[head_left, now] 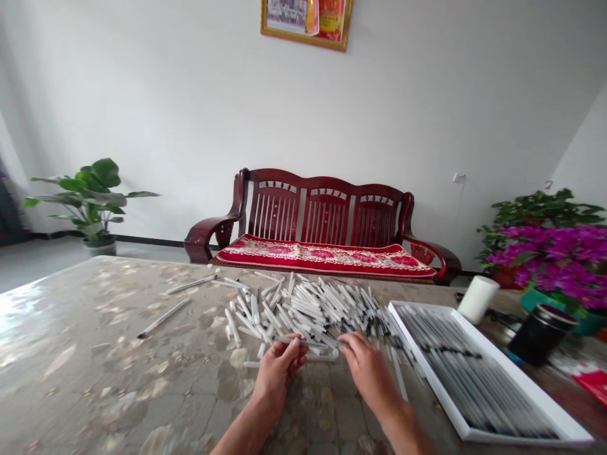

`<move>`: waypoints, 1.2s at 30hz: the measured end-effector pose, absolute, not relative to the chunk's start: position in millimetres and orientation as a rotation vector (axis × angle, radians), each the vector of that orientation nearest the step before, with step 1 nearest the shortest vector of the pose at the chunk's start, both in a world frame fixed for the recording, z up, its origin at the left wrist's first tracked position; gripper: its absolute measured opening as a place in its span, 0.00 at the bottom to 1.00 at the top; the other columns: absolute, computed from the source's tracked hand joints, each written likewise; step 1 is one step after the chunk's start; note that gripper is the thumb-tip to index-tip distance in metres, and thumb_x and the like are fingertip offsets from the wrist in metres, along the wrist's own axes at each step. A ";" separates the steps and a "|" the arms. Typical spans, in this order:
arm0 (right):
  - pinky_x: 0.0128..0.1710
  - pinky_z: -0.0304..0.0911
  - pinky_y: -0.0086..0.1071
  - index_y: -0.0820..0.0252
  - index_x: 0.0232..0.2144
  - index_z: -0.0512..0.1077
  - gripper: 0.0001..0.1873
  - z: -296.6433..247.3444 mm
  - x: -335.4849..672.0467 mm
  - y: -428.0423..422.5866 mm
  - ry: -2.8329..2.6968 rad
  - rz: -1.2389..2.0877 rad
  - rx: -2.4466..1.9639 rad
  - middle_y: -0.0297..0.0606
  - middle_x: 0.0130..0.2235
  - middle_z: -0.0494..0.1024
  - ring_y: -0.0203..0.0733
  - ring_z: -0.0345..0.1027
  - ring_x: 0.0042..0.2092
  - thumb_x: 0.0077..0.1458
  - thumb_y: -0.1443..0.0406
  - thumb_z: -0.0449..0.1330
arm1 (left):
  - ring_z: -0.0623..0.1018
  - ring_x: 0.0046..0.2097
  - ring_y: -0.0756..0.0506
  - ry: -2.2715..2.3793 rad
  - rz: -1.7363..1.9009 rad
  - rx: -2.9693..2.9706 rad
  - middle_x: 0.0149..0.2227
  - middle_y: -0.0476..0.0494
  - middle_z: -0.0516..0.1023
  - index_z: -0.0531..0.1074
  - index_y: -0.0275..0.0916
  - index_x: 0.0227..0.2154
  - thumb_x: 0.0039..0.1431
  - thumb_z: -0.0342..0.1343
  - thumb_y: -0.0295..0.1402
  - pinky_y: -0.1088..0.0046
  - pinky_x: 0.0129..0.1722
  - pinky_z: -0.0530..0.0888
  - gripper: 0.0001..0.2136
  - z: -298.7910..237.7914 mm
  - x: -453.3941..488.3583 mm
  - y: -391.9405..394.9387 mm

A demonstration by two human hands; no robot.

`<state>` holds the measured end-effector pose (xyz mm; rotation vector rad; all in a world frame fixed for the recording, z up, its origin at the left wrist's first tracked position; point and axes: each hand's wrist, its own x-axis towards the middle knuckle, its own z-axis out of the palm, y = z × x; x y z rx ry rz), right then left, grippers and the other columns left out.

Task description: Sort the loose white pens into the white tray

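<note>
A heap of several white pens and pen caps [308,306] lies on the marble-patterned table [95,354]. My left hand [277,373] and my right hand [367,366] both pinch the ends of one white pen [310,342] held level just in front of the heap. A second white pen [327,357] lies on the table right under them. A white tray [516,392] with rows of dark-tipped pens sits to the right of my right hand.
Single pens [164,318] lie scattered to the left. A white cylinder [478,299], a black cup [540,333] and a pot of purple flowers [559,259] stand at the far right. Behind the table are a wooden bench [322,221] and a green plant [92,199].
</note>
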<state>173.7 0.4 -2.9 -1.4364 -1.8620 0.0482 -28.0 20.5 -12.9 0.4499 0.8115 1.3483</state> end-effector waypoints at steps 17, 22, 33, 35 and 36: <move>0.43 0.68 0.35 0.54 0.39 0.78 0.11 -18.1 150.1 -5.8 -1.865 0.051 -1.283 0.41 0.38 0.80 0.44 0.74 0.42 0.60 0.68 0.56 | 0.79 0.26 0.48 0.827 1.337 0.627 0.24 0.46 0.81 0.79 0.35 0.27 0.29 0.75 0.41 0.75 0.27 0.74 0.21 -13.7 -25.1 14.8; 0.41 0.67 0.33 0.55 0.34 0.80 0.09 -12.3 150.6 -7.4 -1.776 0.330 -1.303 0.40 0.35 0.81 0.43 0.75 0.39 0.56 0.68 0.58 | 0.78 0.25 0.46 0.829 1.346 0.783 0.21 0.44 0.80 0.79 0.35 0.24 0.29 0.74 0.43 0.73 0.26 0.75 0.20 -8.1 -26.4 12.6; 0.23 0.60 0.26 0.61 0.28 0.76 0.19 2.9 138.9 -10.1 -1.189 1.246 -1.173 0.29 0.22 0.73 0.33 0.64 0.23 0.42 0.51 0.69 | 0.79 0.25 0.49 0.832 1.320 0.689 0.22 0.48 0.79 0.78 0.35 0.28 0.36 0.74 0.35 0.79 0.27 0.77 0.15 -7.5 -32.2 13.6; 0.27 0.64 0.28 0.60 0.36 0.76 0.23 11.5 137.6 -10.2 -1.099 1.286 -0.964 0.31 0.29 0.75 0.34 0.68 0.28 0.42 0.50 0.70 | 0.80 0.27 0.51 0.835 1.355 0.534 0.24 0.50 0.79 0.78 0.35 0.28 0.43 0.71 0.27 0.82 0.28 0.78 0.09 -7.9 -31.4 15.9; 0.28 0.64 0.27 0.59 0.39 0.76 0.25 15.4 137.0 -10.2 -1.067 1.302 -0.880 0.32 0.31 0.75 0.34 0.68 0.30 0.40 0.51 0.72 | 0.80 0.27 0.51 0.834 1.355 0.478 0.25 0.50 0.79 0.77 0.35 0.28 0.46 0.68 0.23 0.83 0.28 0.78 0.06 -8.4 -30.7 16.5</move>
